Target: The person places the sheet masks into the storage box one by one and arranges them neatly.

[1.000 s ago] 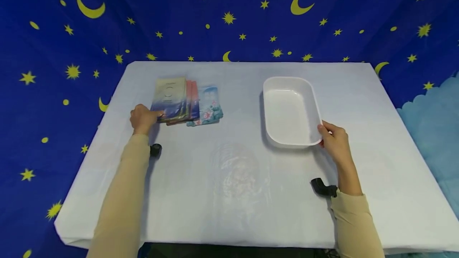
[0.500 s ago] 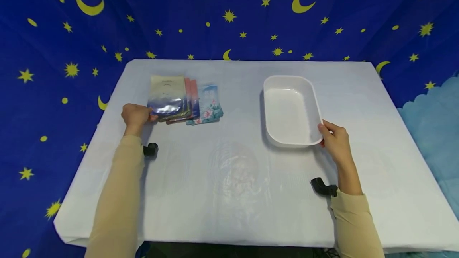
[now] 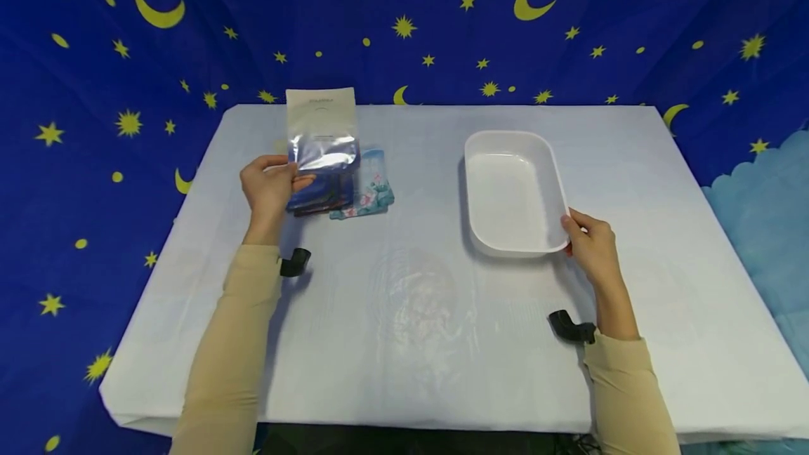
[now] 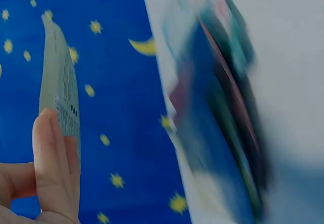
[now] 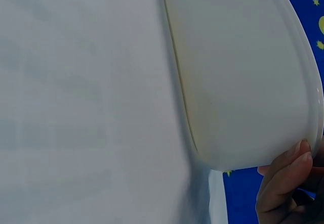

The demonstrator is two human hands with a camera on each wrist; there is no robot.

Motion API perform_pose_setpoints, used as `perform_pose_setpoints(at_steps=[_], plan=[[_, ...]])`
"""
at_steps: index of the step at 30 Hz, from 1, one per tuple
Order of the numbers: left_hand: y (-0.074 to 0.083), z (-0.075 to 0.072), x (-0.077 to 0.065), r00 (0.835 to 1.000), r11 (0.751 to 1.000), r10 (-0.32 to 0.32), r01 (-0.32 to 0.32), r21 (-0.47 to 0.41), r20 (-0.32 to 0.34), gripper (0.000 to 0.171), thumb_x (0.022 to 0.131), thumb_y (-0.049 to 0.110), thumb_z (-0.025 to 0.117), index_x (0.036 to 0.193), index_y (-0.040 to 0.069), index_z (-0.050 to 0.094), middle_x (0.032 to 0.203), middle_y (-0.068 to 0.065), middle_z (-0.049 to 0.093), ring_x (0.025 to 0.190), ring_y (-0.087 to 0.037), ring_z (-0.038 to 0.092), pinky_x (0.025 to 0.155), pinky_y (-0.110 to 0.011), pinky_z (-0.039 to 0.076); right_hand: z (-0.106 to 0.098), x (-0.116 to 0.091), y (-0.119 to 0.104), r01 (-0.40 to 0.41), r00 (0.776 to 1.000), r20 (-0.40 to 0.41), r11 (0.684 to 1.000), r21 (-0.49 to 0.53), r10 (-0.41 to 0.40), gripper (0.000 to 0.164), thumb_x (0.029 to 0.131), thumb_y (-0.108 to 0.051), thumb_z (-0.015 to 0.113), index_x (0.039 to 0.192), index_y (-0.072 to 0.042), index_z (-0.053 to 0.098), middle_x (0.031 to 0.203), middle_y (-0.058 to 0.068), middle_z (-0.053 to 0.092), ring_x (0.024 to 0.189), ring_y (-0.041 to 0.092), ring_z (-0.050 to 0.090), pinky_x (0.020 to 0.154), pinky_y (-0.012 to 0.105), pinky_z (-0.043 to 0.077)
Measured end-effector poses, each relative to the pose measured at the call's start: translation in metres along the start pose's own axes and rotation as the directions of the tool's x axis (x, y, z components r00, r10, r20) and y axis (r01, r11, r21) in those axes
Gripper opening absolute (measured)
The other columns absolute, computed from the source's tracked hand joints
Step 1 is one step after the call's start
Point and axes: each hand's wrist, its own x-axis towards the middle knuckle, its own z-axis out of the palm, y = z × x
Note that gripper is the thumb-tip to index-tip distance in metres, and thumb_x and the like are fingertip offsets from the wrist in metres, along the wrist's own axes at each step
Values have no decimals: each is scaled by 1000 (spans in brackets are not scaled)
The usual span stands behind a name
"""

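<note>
My left hand (image 3: pixel 270 185) pinches a flat sachet (image 3: pixel 322 128), cream at the top and shiny blue below, by its lower left edge. It is raised above the pile, and its back with small print shows in the left wrist view. Beneath it lie more dark blue sachets (image 3: pixel 316 194), partly hidden, and a light blue floral sachet (image 3: pixel 375 188) to their right. With thumb and fingers my right hand (image 3: pixel 593 241) grips the near right corner of a white rectangular basin (image 3: pixel 512 195), which sits on the table with nothing inside.
A white cloth covers the table (image 3: pixel 417 343). Behind it hangs a blue curtain (image 3: pixel 455 34) with yellow moons and stars. Black camera mounts (image 3: pixel 571 328) stick out from both wrists.
My left hand has lifted the top cream and blue sachet off the pile, moving it up and to the right. The right hand and the basin have stayed in place.
</note>
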Motion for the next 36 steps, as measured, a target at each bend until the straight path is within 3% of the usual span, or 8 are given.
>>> perform_pose_setpoints(at_steps=[3, 6, 13, 16, 20, 26, 33, 36], plan=[[-22, 22, 1, 994, 994, 77, -71, -85, 76, 31, 70, 7, 74, 95, 0, 58, 85, -26, 63, 66, -39, 64, 60, -43, 53, 1, 0, 1, 3, 1000, 1, 1000, 1, -3, 47, 89, -37, 48, 121, -3, 54, 62, 3, 55, 43, 7, 48, 37, 38, 42], [-27, 56, -17, 980, 989, 100, -80, -122, 170, 30, 71, 8, 74, 95, 1, 57, 85, -24, 63, 65, -38, 64, 60, -42, 54, 1, 1, 2, 7, 1000, -3, 1000, 10, -7, 47, 89, -37, 48, 120, -2, 54, 63, 6, 57, 43, 9, 50, 37, 33, 42], [48, 135, -136, 948, 1000, 1, -5, 15, 319, 13, 79, -9, 57, 91, -9, 52, 79, -22, 59, 60, -32, 65, 57, -35, 55, 5, 6, 15, 15, 1000, -13, 1000, -15, -16, 52, 88, -45, 46, 122, -6, 54, 65, 6, 57, 43, 5, 50, 31, 27, 38], [54, 157, -166, 928, 997, -20, -10, 77, 373, 13, 81, -9, 56, 92, -11, 52, 82, -22, 56, 61, -32, 65, 58, -32, 55, 4, 5, 13, 18, 1000, -13, 1000, -12, -18, 52, 89, -44, 46, 122, -5, 54, 63, 4, 57, 43, 4, 49, 31, 30, 38], [46, 178, -185, 906, 981, -34, -50, 187, 421, 12, 83, -5, 55, 94, -9, 55, 85, -21, 57, 59, -28, 65, 55, -27, 54, 1, 1, 2, 27, 1000, 3, 999, -16, -27, 45, 90, -35, 47, 121, -2, 54, 63, 7, 57, 42, 5, 49, 37, 26, 41], [32, 202, -199, 909, 924, 25, -180, 338, 416, 13, 81, -3, 57, 94, -6, 57, 81, -17, 63, 53, -18, 65, 50, -21, 52, -1, -2, -3, 30, 999, 15, 998, -46, -29, 42, 91, -32, 45, 121, -4, 54, 62, 8, 57, 41, 5, 48, 39, 25, 42], [22, 219, -211, 879, 857, 96, -312, 410, 468, 12, 81, -4, 53, 92, -6, 57, 75, -13, 66, 53, -12, 65, 49, -13, 48, 17, 28, 61, 71, 994, -71, 994, -88, -78, 48, 88, -49, 43, 120, -16, 58, 65, 8, 59, 41, 11, 51, 37, 24, 42], [20, 226, -214, 879, 816, 122, -354, 457, 462, 8, 80, -3, 54, 87, -3, 58, 70, -9, 67, 53, -9, 64, 49, -11, 47, 16, 25, 53, 55, 996, -63, 996, -70, -59, 47, 89, -46, 45, 120, -13, 57, 65, 8, 59, 41, 11, 51, 35, 24, 41]])
